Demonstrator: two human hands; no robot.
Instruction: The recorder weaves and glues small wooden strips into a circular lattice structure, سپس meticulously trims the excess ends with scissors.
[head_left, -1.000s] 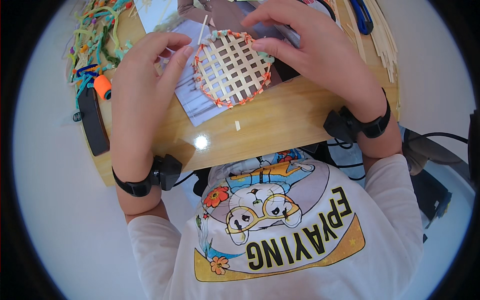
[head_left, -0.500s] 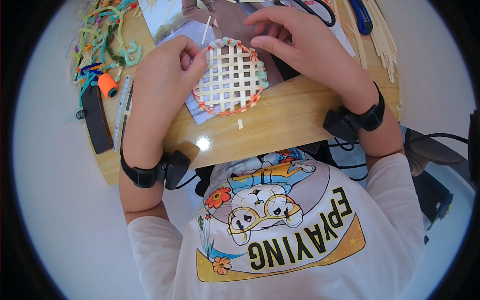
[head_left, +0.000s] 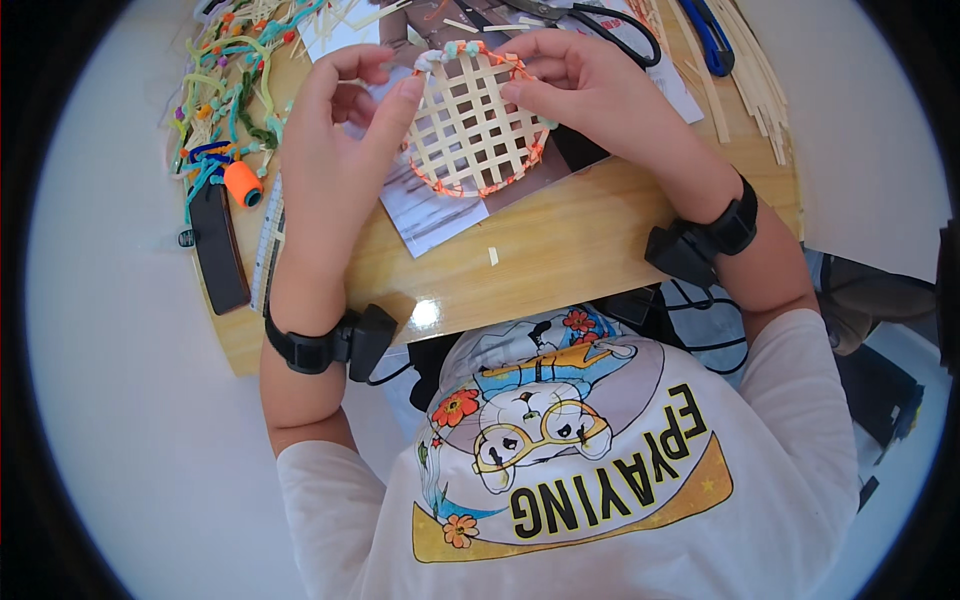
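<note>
A round woven lattice (head_left: 478,125) of pale flat strips, its rim wrapped in orange thread with light blue and white fuzzy pieces at the top, is held up over printed sheets. My right hand (head_left: 600,95) pinches its right rim between thumb and fingers. On the other side, my left hand (head_left: 340,135) has its thumb against or just beside the left rim, while its fingers are loosely curled and apart from the thumb. Part of the right rim is hidden behind my right fingers.
Black-handled scissors (head_left: 640,40), a blue utility knife (head_left: 708,35) and pale strips (head_left: 755,75) lie at the far right. Fuzzy coloured stems (head_left: 265,80), an orange thread spool (head_left: 243,184), a dark case (head_left: 220,250) and a ruler (head_left: 267,240) are at the left.
The lattice has been turned and raised slightly away from me. My right hand has come onto its right rim, while my left fingers have opened from the left side.
</note>
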